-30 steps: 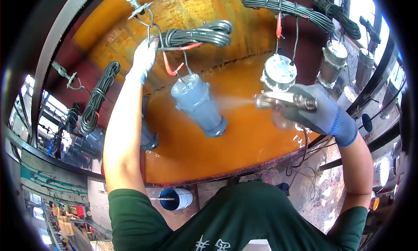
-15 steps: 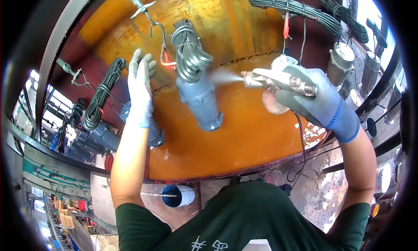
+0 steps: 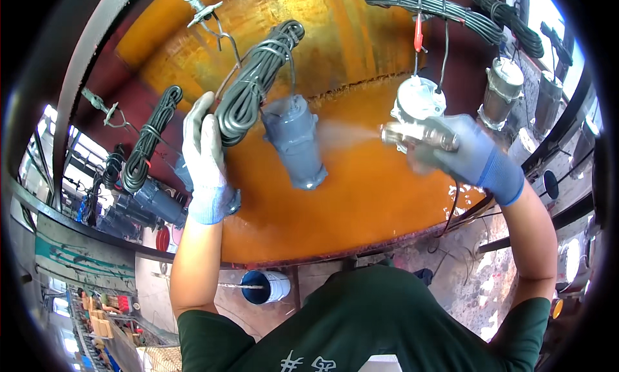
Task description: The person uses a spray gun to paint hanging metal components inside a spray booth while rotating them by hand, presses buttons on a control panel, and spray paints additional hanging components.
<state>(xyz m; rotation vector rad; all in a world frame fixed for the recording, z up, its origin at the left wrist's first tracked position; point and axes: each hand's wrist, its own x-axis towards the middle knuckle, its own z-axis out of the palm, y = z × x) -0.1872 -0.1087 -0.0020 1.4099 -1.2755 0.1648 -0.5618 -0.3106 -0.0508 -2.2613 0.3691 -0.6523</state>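
Grey-painted pump body [image 3: 295, 143] hangs from a hook in front of the orange booth wall [image 3: 361, 198], with its coiled black cable [image 3: 248, 95] bundled just above it. The left hand [image 3: 203, 156], gloved, rests open-fingered against that coil beside the pump. The right hand [image 3: 461, 154] has its grip closed around a spray gun [image 3: 412, 135], whose mist reaches toward the pump.

pump body [image 3: 295, 143]: hangs between the hands
cable coil [image 3: 253, 91]: left, above it
spray gun [image 3: 419, 135]: right of it
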